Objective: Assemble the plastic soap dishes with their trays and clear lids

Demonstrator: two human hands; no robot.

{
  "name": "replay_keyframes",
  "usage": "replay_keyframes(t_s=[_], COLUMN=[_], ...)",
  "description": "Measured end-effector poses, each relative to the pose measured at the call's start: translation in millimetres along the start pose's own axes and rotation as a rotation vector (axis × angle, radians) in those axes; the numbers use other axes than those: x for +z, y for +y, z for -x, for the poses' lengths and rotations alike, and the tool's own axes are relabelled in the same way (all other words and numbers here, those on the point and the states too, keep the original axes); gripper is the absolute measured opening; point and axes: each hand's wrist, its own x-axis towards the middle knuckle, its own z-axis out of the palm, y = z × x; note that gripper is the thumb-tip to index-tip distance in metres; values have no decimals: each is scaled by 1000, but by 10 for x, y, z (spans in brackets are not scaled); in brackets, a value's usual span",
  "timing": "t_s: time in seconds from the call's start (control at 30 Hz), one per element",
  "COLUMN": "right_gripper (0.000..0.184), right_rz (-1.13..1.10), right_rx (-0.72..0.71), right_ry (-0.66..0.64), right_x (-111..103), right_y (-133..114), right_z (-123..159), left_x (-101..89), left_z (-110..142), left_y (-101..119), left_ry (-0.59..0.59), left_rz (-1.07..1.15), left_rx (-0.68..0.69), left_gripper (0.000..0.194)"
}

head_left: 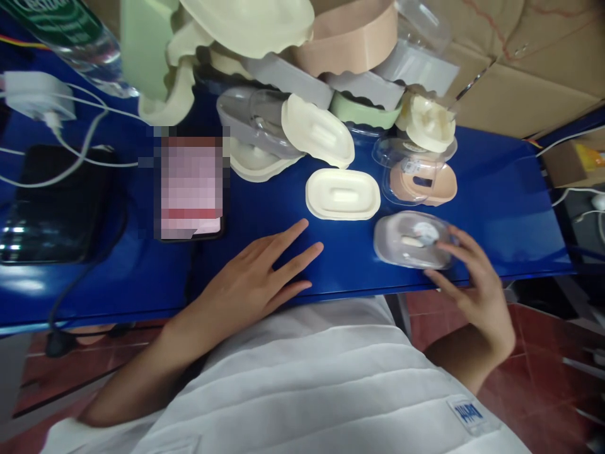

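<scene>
My left hand [258,268] lies on the blue table with its fingers spread, holding nothing. Just beyond its fingertips is a cream oval tray [343,194] with a raised bar in its middle. At the table's front edge, my right hand [477,277] has its thumb and fingers around the right end of an oval box with a clear lid [401,239]. A white piece shows through that lid. Behind the box sits a peach oval tray [425,183] with a dark slot, and a clear lid [392,180] overlaps its left side.
Scalloped cream, green, grey and peach pieces are piled at the back, including a peach ring [347,38]. A phone [191,189], a black device [57,202], a white charger [40,94] and a bottle [89,47] occupy the left. Cardboard [534,75] stands at the back right.
</scene>
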Motion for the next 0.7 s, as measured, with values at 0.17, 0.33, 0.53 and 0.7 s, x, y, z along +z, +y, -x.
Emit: replay_keyframes(t_s=[0.17,0.33,0.53,0.7], right_gripper=[65,70,56,49], right_rz=[228,415,186,125], right_rx=[166,131,-366,-657], right_ry=[253,311,-27,-389], right_x=[-238,-235,100,623], right_y=[766,1007,7,-498], right_z=[132,-305,-1021,-1406], left_x=[15,29,37,27], left_z=[-19,-18,-7,-9], left_y=[-7,-3,-9,-12], left_ry=[3,21,7,16], left_rz=[-6,2,-38,-29], left_rx=[40,21,28,-21], left_gripper=[46,44,51,63])
